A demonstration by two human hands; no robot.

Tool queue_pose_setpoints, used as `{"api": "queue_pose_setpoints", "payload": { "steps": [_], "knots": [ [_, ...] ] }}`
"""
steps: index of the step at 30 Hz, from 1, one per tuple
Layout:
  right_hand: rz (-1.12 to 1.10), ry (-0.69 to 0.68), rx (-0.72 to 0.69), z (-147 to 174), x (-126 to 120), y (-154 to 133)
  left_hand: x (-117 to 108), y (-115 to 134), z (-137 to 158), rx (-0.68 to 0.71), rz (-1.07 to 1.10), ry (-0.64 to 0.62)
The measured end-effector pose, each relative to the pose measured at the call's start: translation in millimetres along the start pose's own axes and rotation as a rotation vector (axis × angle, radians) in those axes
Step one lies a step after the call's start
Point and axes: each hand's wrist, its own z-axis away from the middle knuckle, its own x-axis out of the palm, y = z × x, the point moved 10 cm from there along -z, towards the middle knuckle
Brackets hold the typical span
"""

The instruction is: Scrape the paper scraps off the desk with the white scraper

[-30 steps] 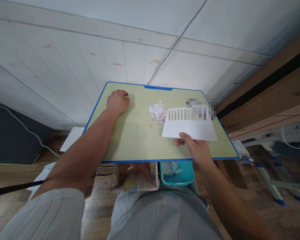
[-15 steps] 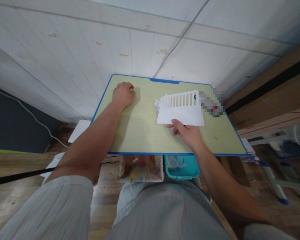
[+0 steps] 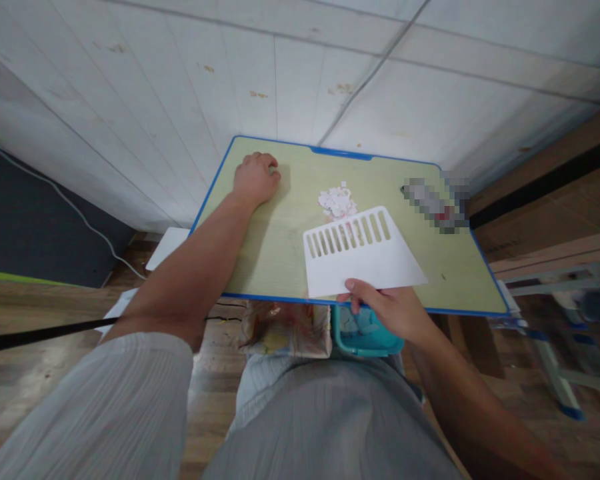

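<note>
My right hand point(image 3: 387, 307) pinches the near edge of a white slotted sheet point(image 3: 360, 267), thumb on top and fingers beneath. The sheet has a row of long slots along its far side and is held over the near part of the table. Just beyond those slots lies a pile of small white scraps point(image 3: 336, 200); part of it shows through them. At the table's far left, my left hand point(image 3: 257, 179) rests on the surface with its fingers curled. Something small and pale shows by its fingertips, too little to name.
The small yellowish table point(image 3: 280, 257) has a blue rim and stands against a white wall point(image 3: 205, 80). A pixelated object point(image 3: 433, 203) lies at its right. Below the near edge are a turquoise basket point(image 3: 370, 351) and a plastic-lined box point(image 3: 285, 343). Cardboard point(image 3: 545, 200) stands at right.
The slotted sheet has come back towards me and turned in my right hand, uncovering the scrap pile. My left hand keeps its place on the table. The whole view has shifted slightly.
</note>
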Motion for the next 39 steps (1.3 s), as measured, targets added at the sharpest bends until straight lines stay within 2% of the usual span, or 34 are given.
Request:
{"api": "queue_pose_setpoints", "payload": {
  "steps": [3, 9, 12, 14, 18, 22, 24, 26, 30, 32, 35, 39],
  "knots": [
    [-0.082, -0.016, -0.003, 3, 3, 1, 0, 1, 0, 0.011, 0.007, 0.005],
    [-0.112, 0.065, 0.077, 4, 1, 11, 1, -1, -2, 0.005, -0.01, 0.014],
    [-0.141, 0.115, 0.056, 7, -1, 13, 1, -2, -2, 0.012, -0.02, 0.023],
    [-0.2, 0.229, 0.021, 10, -16, 16, 1, -2, -1, 0.02, -0.022, 0.023],
    [-0.244, 0.537, -0.035, 15, -73, 30, -1, 0, 0, 0.044, -0.025, 0.024],
    [-0.278, 0.654, -0.011, -13, -126, 36, -3, 1, 0, 0.048, -0.029, 0.032],
    [-0.27, 0.615, 0.02, -44, -142, 30, -4, 1, 1, 0.046, -0.031, 0.027],
    [-0.24, 0.561, 0.134, -79, -150, 29, -5, 2, 2, 0.046, -0.041, 0.023],
    [-0.2, 0.507, 0.212, -132, -146, 19, -8, 3, 4, 0.054, -0.055, 0.03],
    [-0.186, 0.461, 0.23, -144, -133, 16, -8, 2, 4, 0.05, -0.059, 0.037],
    [-0.173, 0.384, 0.223, -144, -113, 10, -9, 3, 3, 0.047, -0.069, 0.047],
    [-0.162, 0.351, 0.168, -136, -104, -13, -9, 5, 3, 0.042, -0.107, 0.028]
  ]
}}
